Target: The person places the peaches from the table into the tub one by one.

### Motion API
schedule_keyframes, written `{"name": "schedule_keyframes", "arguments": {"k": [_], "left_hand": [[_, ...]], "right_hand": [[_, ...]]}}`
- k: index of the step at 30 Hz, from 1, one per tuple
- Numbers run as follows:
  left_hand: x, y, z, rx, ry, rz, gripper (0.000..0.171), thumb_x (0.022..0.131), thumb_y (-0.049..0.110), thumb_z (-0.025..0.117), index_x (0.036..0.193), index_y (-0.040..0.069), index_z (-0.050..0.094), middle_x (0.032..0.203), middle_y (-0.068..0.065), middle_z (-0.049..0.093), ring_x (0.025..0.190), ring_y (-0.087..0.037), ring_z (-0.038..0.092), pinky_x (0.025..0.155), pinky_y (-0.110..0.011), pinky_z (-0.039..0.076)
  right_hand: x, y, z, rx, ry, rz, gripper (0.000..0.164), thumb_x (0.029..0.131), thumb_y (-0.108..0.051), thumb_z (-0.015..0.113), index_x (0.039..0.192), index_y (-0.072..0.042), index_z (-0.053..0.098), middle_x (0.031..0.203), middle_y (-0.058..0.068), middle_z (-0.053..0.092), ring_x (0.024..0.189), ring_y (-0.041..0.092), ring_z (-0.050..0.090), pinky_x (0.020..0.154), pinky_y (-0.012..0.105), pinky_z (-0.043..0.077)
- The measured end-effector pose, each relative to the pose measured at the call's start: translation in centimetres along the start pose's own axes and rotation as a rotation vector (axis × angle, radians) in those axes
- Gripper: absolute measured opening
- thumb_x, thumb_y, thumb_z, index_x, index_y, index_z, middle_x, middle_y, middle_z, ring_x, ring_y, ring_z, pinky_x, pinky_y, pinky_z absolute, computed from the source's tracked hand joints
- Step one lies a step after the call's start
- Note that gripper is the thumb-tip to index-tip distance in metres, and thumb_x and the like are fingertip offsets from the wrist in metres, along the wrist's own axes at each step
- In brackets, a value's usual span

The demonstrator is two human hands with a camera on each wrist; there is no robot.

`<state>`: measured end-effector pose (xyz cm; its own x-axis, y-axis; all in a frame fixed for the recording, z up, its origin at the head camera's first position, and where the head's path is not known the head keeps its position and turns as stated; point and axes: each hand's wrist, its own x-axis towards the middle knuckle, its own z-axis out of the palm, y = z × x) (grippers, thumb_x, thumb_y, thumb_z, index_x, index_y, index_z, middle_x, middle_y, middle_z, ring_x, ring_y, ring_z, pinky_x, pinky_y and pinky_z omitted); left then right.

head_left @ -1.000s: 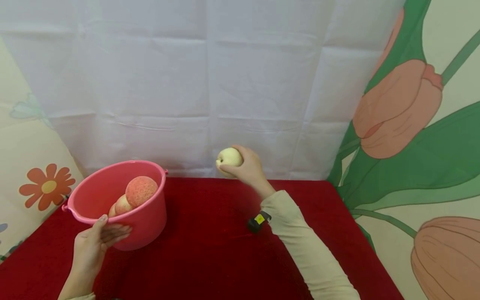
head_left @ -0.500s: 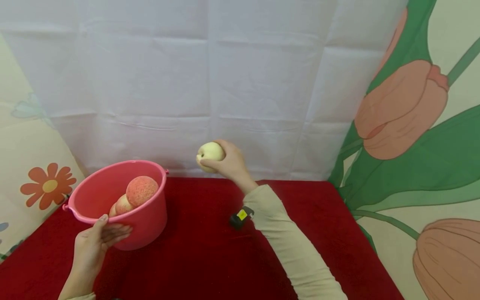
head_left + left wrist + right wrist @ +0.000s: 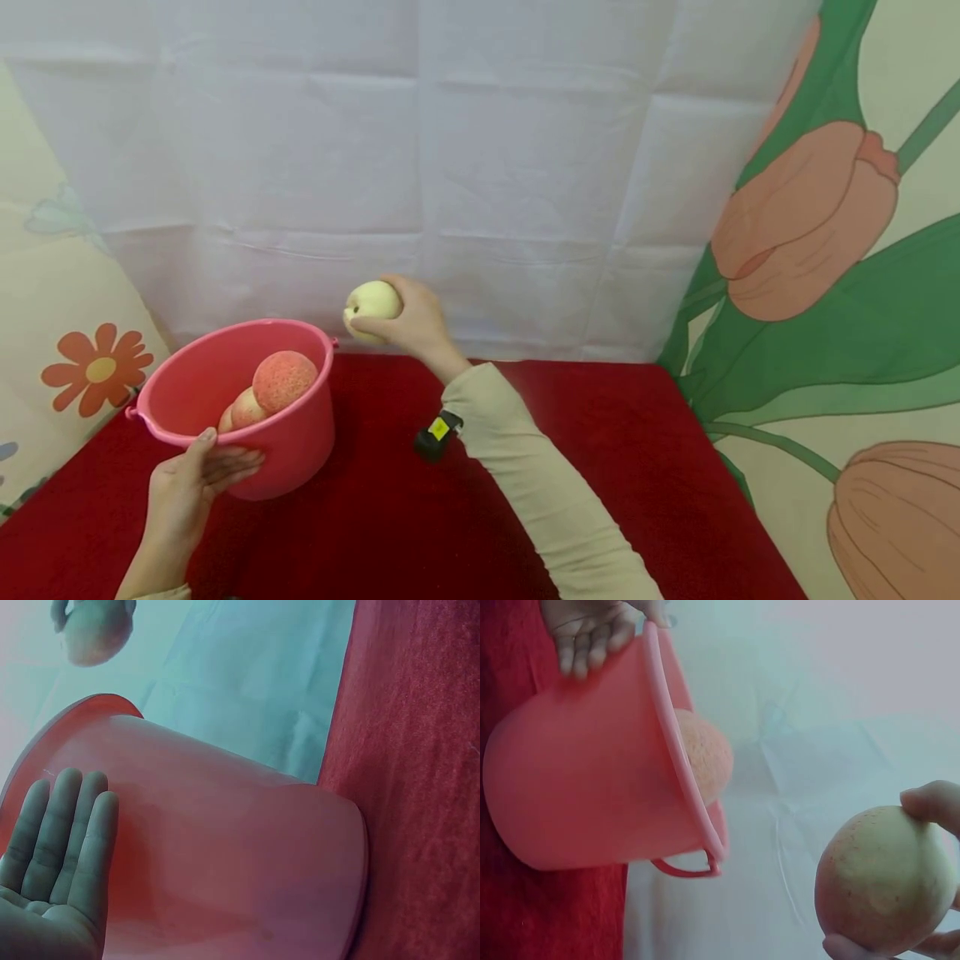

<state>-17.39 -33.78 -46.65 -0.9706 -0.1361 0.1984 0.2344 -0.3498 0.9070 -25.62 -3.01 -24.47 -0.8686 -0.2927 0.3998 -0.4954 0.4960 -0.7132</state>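
Note:
My right hand grips a pale yellow-green round fruit, raised just right of the pink bucket. A small dark dimple shows on its near end in the head view; in the right wrist view the fruit has reddish speckles. My left hand holds the near left rim of the bucket, thumb over the edge and straight fingers against the outer wall. Inside lie a pink-red speckled round fruit and paler, blushed fruit beside it. The bucket's floor is hidden.
A dark red cloth covers the table. White sheeting hangs behind it. Flower-print hangings stand on both sides. A black wrist device with a yellow patch sits at my right cuff.
My right hand has carried the pale fruit leftward and slightly up, closer to the bucket. My left hand and the bucket have stayed in place.

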Motion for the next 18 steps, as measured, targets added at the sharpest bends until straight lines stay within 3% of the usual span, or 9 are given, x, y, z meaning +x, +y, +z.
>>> {"name": "schedule_keyframes", "arguments": {"k": [2, 4, 9, 11, 13, 18], "left_hand": [[-0.1, 0.3, 0.2, 0.018, 0.027, -0.018, 0.041, 0.098, 0.024, 0.041, 0.095, -0.007, 0.068, 0.087, -0.020, 0.067, 0.081, -0.034, 0.065, 0.069, -0.044, 0.051], [-0.7, 1.3, 1.5, 0.030, 0.045, -0.022, 0.040, 0.098, 0.024, 0.042, 0.092, -0.004, 0.070, 0.084, -0.017, 0.068, 0.079, -0.031, 0.066, 0.069, -0.042, 0.052], [-3.0, 5.1, 6.8, -0.036, 0.018, 0.010, 0.042, 0.099, 0.018, 0.039, 0.080, 0.001, 0.072, 0.075, -0.012, 0.069, 0.071, -0.023, 0.068, 0.065, -0.034, 0.055], [-3.5, 5.9, 8.1, -0.066, 0.004, 0.026, 0.043, 0.099, 0.015, 0.037, 0.077, 0.001, 0.072, 0.073, -0.011, 0.069, 0.069, -0.022, 0.068, 0.063, -0.032, 0.055], [-3.7, 6.1, 8.7, -0.068, 0.006, 0.032, 0.045, 0.099, 0.014, 0.036, 0.075, 0.001, 0.072, 0.072, -0.011, 0.069, 0.068, -0.021, 0.068, 0.063, -0.031, 0.055], [-3.4, 4.9, 7.7, -0.036, 0.030, 0.019, 0.044, 0.099, 0.015, 0.037, 0.078, -0.002, 0.071, 0.073, -0.013, 0.069, 0.070, -0.023, 0.068, 0.064, -0.033, 0.055]], "right_hand": [[0.2, -0.4, 0.6, 0.013, -0.007, -0.004, 0.054, 0.071, -0.030, 0.077, 0.117, -0.012, 0.057, 0.107, 0.001, 0.060, 0.091, 0.012, 0.054, 0.066, 0.020, 0.045], [0.4, -0.8, 1.1, 0.022, -0.016, -0.012, 0.052, 0.071, -0.029, 0.077, 0.116, -0.012, 0.057, 0.104, 0.001, 0.060, 0.088, 0.012, 0.053, 0.064, 0.019, 0.045], [0.8, -1.4, 2.5, 0.049, -0.041, -0.008, 0.052, 0.071, -0.029, 0.077, 0.116, -0.013, 0.057, 0.102, -0.002, 0.059, 0.083, 0.010, 0.053, 0.060, 0.018, 0.046], [0.9, -1.6, 3.0, 0.056, -0.046, 0.002, 0.053, 0.070, -0.029, 0.077, 0.116, -0.014, 0.057, 0.102, -0.003, 0.058, 0.082, 0.009, 0.052, 0.059, 0.018, 0.046], [1.0, -1.8, 3.6, 0.059, -0.053, 0.008, 0.054, 0.070, -0.030, 0.077, 0.117, -0.015, 0.056, 0.103, -0.004, 0.058, 0.083, 0.009, 0.052, 0.058, 0.017, 0.046], [1.5, -2.3, 4.8, 0.030, -0.084, -0.006, 0.053, 0.070, -0.031, 0.077, 0.116, -0.016, 0.056, 0.099, -0.007, 0.057, 0.082, 0.007, 0.050, 0.057, 0.015, 0.044]]}}
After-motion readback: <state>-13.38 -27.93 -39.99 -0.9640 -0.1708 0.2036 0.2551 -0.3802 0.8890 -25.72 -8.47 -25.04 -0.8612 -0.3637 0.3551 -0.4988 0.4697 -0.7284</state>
